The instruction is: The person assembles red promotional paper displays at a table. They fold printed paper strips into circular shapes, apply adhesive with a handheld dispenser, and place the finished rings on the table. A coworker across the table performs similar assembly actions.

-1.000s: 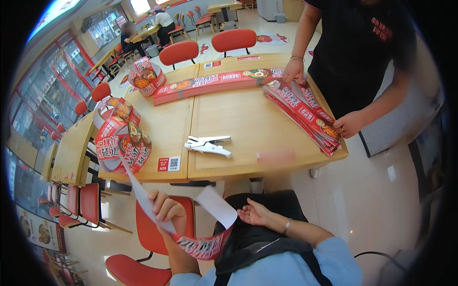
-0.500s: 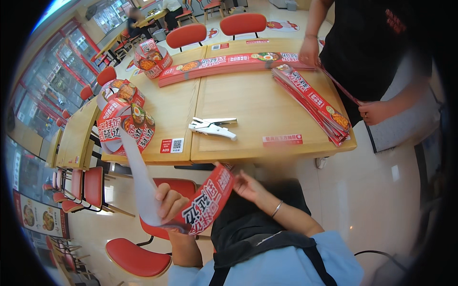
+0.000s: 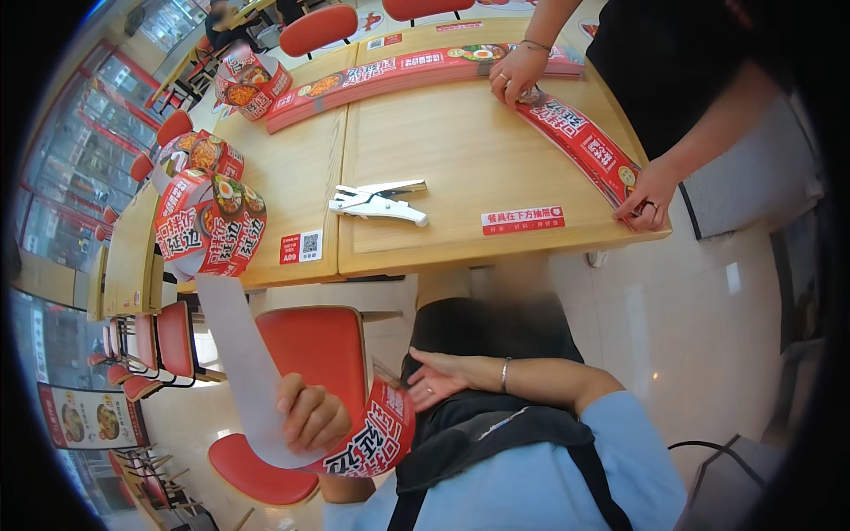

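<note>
My left hand [image 3: 314,414] is closed around a long red printed paper strip [image 3: 376,435], its plain white back turned up on the left side. The strip curves below that hand, and its printed end comes up beside my right hand [image 3: 445,376]. The right hand has its thumb and fingers apart, close to the red end; whether the fingertips touch it I cannot tell. On the table [image 3: 425,142] in front of me lies a white hand-held plier stapler [image 3: 379,202], jaws to the right. Paper rings [image 3: 212,221] of the same red print stand at the table's left.
A long stack of red strips [image 3: 390,73] lies along the far side. At the right, a co-worker's hands [image 3: 651,190] hold a shorter bundle of strips [image 3: 580,146]. Beside my left arm stands a red chair [image 3: 314,354]; another paper ring [image 3: 251,84] sits at the far left.
My right hand has let the strip's end go and opened. Both hands and the strip have moved lower. The co-worker's hands have moved onto the short bundle. The view has shifted.
</note>
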Demonstrator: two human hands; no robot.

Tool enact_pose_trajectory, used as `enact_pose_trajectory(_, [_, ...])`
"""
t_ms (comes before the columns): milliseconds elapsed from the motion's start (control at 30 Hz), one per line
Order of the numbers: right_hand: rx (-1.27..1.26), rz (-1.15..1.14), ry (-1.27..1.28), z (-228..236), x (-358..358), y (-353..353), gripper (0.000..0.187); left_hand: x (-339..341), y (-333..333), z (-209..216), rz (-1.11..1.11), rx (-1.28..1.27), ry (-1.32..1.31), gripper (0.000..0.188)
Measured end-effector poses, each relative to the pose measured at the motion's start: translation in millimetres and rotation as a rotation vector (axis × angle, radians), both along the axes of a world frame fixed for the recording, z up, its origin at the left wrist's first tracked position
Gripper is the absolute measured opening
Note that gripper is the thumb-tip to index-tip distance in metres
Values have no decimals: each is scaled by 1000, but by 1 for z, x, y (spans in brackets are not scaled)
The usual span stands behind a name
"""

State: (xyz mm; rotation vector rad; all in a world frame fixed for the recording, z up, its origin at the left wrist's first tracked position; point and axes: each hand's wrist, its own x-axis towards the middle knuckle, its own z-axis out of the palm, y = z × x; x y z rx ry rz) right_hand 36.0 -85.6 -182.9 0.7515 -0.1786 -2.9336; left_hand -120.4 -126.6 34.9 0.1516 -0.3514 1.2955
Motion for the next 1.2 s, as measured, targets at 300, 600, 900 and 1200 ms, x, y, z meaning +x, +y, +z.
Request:
enact_pose_trajectory(300, [-93,-332,231,-42,-28,59,31,7,-10,12,-24,-33,-48,13])
enact_pose_trajectory(600, [64,-615,23,-55,-34,80,18,-17,-24,10,82,-94,452,13])
enact_pose_trajectory(900, [2005,130,-219,128,70,129,27,-93,48,27,-251,185,2102,38])
enact_pose_trajectory(1200, [1857,400,-209,211,97,128,28,-44,88,13,-354,543,2333,31])
